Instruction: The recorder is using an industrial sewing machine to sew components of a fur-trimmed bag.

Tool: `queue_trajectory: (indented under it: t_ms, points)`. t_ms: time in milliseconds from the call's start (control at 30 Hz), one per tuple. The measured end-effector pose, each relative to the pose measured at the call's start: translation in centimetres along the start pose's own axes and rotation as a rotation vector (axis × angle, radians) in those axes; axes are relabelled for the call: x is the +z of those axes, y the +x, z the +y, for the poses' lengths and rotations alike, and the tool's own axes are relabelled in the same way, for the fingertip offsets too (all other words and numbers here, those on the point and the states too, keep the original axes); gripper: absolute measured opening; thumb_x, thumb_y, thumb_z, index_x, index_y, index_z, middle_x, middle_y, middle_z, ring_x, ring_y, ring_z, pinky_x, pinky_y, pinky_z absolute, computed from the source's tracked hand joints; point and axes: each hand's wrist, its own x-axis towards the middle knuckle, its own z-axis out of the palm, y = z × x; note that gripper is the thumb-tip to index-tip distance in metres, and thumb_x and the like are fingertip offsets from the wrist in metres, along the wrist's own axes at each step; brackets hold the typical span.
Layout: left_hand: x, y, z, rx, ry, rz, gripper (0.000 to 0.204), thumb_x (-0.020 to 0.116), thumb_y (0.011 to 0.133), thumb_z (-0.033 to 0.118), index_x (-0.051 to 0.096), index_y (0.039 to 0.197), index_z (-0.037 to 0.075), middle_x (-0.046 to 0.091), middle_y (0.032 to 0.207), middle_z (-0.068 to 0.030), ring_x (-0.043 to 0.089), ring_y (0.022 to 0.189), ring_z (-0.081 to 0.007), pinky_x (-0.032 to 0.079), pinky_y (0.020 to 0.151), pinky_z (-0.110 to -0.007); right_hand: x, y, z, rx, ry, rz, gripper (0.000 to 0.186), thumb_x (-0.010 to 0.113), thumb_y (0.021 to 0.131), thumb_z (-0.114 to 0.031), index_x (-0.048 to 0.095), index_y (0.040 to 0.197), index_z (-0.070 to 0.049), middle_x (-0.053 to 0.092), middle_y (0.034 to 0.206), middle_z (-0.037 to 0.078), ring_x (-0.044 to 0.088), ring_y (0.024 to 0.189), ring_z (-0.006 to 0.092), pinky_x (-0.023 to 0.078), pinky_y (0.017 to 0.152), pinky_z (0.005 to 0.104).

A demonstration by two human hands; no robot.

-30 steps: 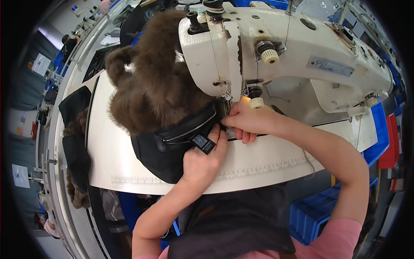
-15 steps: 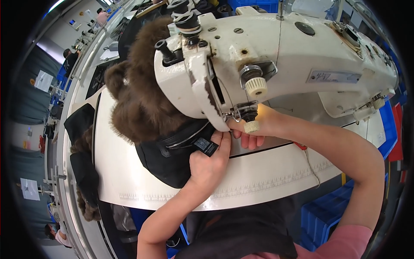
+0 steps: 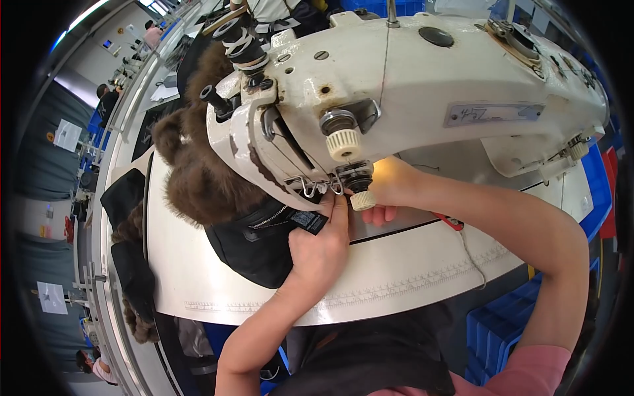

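Observation:
A black fabric piece (image 3: 246, 245) with a metal zip and a bulk of brown fur (image 3: 206, 175) lies under the head of a white sewing machine (image 3: 422, 79). My left hand (image 3: 318, 254) is closed on the fabric's right edge, its fingertips reaching up to the needle area. A small black label (image 3: 308, 220) stands out beside its fingers. From the right, my right hand (image 3: 391, 190) reaches behind the machine's tension knob, under a warm light. Its lower fingers are curled; thumb and fingertips are hidden, and what they hold cannot be seen.
A red-handled tool (image 3: 452, 222) on a string lies right of my hands. More black and brown fur pieces (image 3: 132, 267) hang at the table's left edge. Blue crates (image 3: 492, 330) stand below right. Other people sit far left.
My view has shifted, so the machine head appears farther left and shows more of its needle side. Both hands stay near the needle. The label has tilted slightly.

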Motion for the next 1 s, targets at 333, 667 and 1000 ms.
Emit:
queue_trajectory:
  t_ms: [333, 667, 1000]
  points:
    - [0.0, -0.4, 0.5, 0.008, 0.130, 0.019, 0.040, 0.064, 0.077, 0.005, 0.066, 0.116, -0.004, 0.070, 0.115, -0.0179, 0.063, 0.053, -0.0191, 0.049, 0.043, -0.029, 3.3, -1.3, 4.6, -0.650, -0.670, 0.503, 0.019, 0.061, 0.089, -0.019, 0.063, 0.081, -0.001, 0.066, 0.072, 0.011, 0.067, 0.065, 0.0309, 0.054, 0.057, 0.0401]
    - [-9.5, -2.7, 4.7, 0.127, -0.478, -0.270, 0.018, 0.079, 0.081, 0.012, 0.073, 0.095, 0.002, 0.072, 0.109, -0.0154, 0.070, 0.065, -0.0215, 0.056, 0.057, -0.028, 3.6, 0.1, 5.4, -0.913, -0.886, 0.527, 0.029, 0.065, 0.089, -0.028, 0.070, 0.116, -0.018, 0.062, 0.068, 0.009, 0.062, 0.055, 0.0276, 0.048, 0.047, 0.0415]
    - [-10.0, 3.3, -5.0, 0.365, 0.123, -0.149, 0.018, 0.077, 0.078, 0.015, 0.070, 0.090, 0.003, 0.069, 0.104, -0.0108, 0.063, 0.093, -0.0299, 0.049, 0.084, -0.045, 3.1, 2.9, 6.1, -1.199, -0.874, 0.603, 0.015, 0.070, 0.085, -0.021, 0.070, 0.095, -0.011, 0.060, 0.061, 0.006, 0.060, 0.050, 0.0256, 0.045, 0.041, 0.0404]
